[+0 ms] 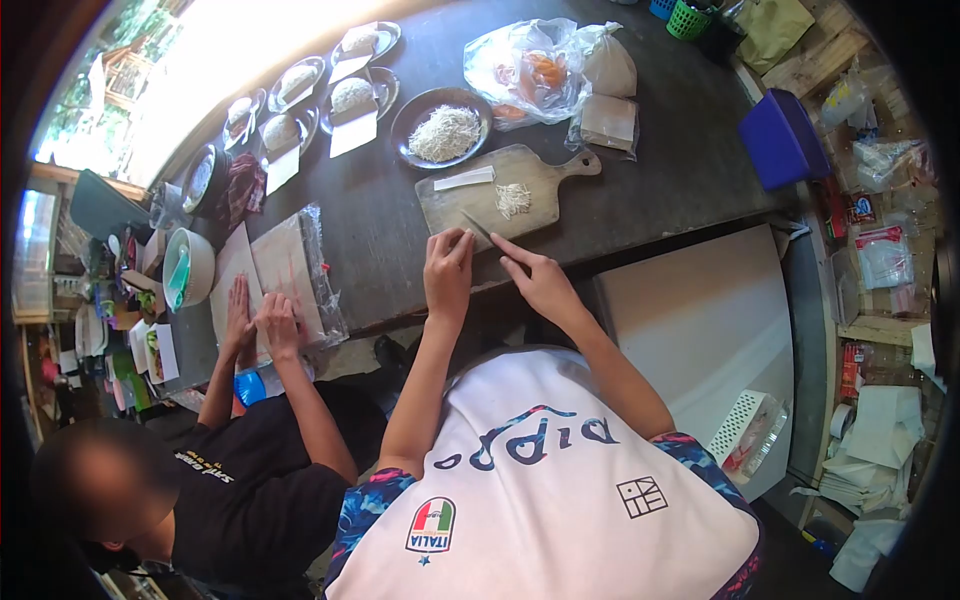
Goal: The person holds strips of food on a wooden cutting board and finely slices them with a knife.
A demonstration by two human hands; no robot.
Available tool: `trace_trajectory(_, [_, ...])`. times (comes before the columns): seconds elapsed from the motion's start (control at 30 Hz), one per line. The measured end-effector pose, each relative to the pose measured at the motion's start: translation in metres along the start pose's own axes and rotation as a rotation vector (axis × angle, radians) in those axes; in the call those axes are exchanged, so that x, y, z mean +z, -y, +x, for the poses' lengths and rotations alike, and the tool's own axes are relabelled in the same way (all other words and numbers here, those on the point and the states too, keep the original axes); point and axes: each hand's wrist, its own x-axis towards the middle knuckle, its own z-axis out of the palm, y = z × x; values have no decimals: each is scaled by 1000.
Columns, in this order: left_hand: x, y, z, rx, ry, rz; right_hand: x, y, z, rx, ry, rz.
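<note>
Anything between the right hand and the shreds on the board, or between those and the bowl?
Nothing visible separates the right hand from the shreds. Toward the bowl, a white strip on the board lies partly in the way.

The slim knife (480, 227) slants over a wooden board (546, 181) bearing a white strip (464, 179) and thin pale shreds (513, 201).

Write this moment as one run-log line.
right hand: holds slim grey knife | left hand: beside knife, grip unclear | on tan wooden board: whitish shreds, flat white strip

Dark table (365, 225) under wooden board (547, 178), dark bowl (399, 126), plates (388, 88) and plastic bags (512, 68).
</note>
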Motion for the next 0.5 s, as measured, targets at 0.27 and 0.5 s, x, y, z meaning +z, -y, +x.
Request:
trace_trajectory(0.27, [12, -11, 3, 55, 51, -5, -7, 16, -29, 102, -30, -398])
trace_trajectory(0.5, [13, -10, 1, 60, 34, -30, -7, 30, -45, 13, -45, -671])
